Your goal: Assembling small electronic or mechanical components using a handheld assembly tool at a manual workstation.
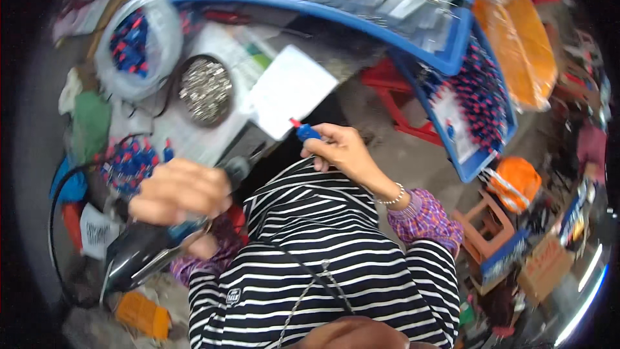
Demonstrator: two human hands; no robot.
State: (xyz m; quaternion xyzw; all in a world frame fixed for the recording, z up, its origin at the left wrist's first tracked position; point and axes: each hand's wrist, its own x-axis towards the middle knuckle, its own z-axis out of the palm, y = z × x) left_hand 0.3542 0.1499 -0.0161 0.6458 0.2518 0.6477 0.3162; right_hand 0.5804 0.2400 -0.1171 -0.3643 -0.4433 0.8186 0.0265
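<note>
My left hand (181, 194), blurred by motion, is wrapped round a corded electric drill (137, 252) with a dark body. The drill's chuck (237, 169) and thin bit point up and to the right, toward my other hand. Between the thumb and fingers of my right hand (341, 148) is a small blue plastic part (307, 132) with a red tip. This part is held above my lap, apart from the bit. Beside my left hand lies a pile of similar blue-and-red parts (132, 165) on the table.
A round bowl of small metal pieces (205, 90) stands near a bag-lined tub (139, 45) of blue-and-red parts. A white sheet (294, 87) lies at the table edge. Blue trays (310, 3) hold metal strips and more parts. Red stool (397, 100) on the right; black cable (55, 220) on the left.
</note>
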